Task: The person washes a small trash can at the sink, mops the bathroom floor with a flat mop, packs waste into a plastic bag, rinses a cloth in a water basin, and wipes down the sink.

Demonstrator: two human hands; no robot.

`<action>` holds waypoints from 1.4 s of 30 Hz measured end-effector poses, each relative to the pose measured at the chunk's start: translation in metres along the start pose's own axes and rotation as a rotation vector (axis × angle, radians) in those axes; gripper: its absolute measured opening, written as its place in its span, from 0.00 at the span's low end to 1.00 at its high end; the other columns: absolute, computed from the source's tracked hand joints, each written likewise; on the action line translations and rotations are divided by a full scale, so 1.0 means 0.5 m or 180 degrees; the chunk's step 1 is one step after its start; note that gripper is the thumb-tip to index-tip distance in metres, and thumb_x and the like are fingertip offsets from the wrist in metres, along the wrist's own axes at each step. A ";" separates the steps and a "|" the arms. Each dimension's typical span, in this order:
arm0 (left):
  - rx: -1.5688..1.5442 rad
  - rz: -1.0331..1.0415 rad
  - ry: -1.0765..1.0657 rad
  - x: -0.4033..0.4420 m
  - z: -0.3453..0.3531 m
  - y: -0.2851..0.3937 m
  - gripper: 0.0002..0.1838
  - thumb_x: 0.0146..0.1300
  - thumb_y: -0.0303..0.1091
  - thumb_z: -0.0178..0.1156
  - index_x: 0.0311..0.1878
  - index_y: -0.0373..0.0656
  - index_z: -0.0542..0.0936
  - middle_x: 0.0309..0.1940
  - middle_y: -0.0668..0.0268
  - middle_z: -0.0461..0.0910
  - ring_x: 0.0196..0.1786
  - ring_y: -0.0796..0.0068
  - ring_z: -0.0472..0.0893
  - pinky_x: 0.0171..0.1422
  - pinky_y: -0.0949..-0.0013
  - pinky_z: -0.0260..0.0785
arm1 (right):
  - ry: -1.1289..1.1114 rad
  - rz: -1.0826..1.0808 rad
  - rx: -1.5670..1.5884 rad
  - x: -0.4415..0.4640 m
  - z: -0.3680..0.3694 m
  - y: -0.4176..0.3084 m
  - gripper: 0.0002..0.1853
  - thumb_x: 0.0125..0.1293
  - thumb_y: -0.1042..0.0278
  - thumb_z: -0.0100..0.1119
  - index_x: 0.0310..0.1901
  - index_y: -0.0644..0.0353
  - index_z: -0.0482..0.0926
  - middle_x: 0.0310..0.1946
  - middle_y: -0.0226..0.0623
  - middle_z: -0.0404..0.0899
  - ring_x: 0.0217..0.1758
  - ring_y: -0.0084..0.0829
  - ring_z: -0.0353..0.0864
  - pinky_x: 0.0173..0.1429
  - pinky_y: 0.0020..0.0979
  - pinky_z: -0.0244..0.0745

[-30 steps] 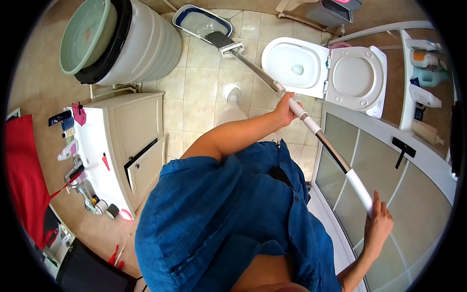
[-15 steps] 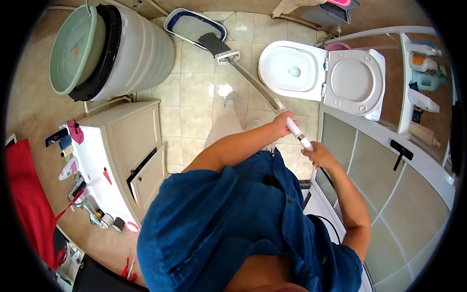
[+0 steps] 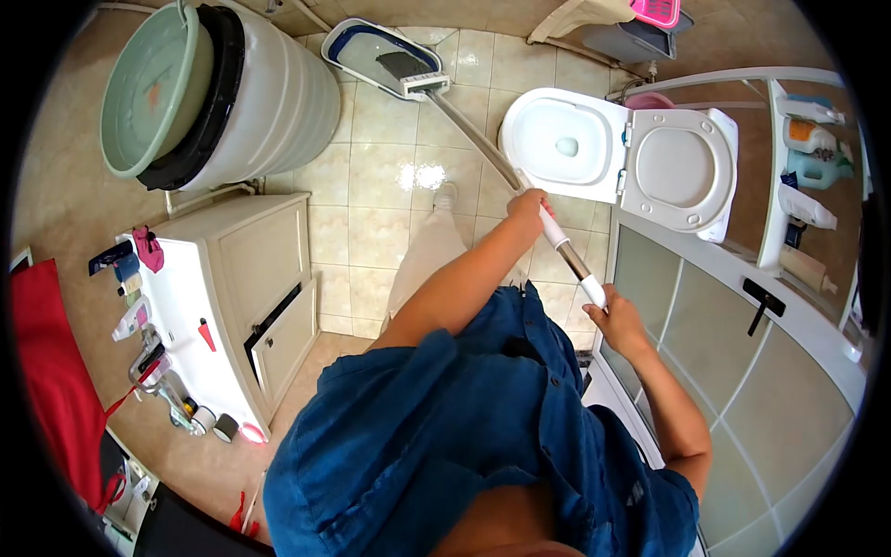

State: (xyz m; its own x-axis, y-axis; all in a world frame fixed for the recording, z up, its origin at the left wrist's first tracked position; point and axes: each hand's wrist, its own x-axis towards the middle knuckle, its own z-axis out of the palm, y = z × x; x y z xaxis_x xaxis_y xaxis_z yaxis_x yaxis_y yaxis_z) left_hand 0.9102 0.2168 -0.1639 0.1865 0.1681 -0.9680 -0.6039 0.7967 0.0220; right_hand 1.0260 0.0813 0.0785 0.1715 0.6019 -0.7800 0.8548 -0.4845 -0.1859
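- Mop (image 3: 475, 139), head view: it runs slantwise from the bucket (image 3: 341, 39) at the far wall back to the person, its metal pole passing just left of the toilet (image 3: 617, 135).
- Its grey pad (image 3: 401, 64) lies over the inside of the bucket, at the right end, with the white clamp (image 3: 424, 85) about at the rim; whether the pad touches the bottom cannot be told.
- Left hand (image 3: 527, 206): closed round the pole near the lower end of the white sleeve (image 3: 553, 227), fingers well wrapped.
- Right hand (image 3: 622, 325): half curled at the pole's white end (image 3: 592, 292), thumb apart from the fingers; how firmly it holds, if at all, cannot be told.
- Handling: the left hand is probably best used as a steady guide, with push and pull coming from the right, in line with the pole.
- Care: a sideways shove could drag the light-looking bucket or knock the pole against the toilet, so strokes should be straight and even.
- Footing: the floor tiles (image 3: 379, 172) shine near the foot (image 3: 445, 197) and may be wet; a stable stance would help.
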 end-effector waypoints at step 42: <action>0.1110 0.0772 -0.0972 0.380 0.151 0.517 0.09 0.57 0.28 0.65 0.33 0.41 0.73 0.22 0.64 0.72 0.22 0.67 0.74 0.28 0.62 0.74 | 0.0285 0.0795 0.0488 -0.469 -0.148 -0.190 0.20 0.55 0.68 0.73 0.45 0.65 0.73 0.21 0.53 0.77 0.26 0.50 0.82 0.31 0.40 0.73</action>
State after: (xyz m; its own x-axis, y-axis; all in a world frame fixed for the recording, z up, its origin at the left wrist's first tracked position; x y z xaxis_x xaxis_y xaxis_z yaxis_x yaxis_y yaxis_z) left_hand 0.8483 0.4986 -0.3233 0.3221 0.4920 -0.8088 -0.3735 0.8511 0.3690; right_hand 0.9407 0.0331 0.3235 0.4154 0.5024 -0.7583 0.6980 -0.7106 -0.0884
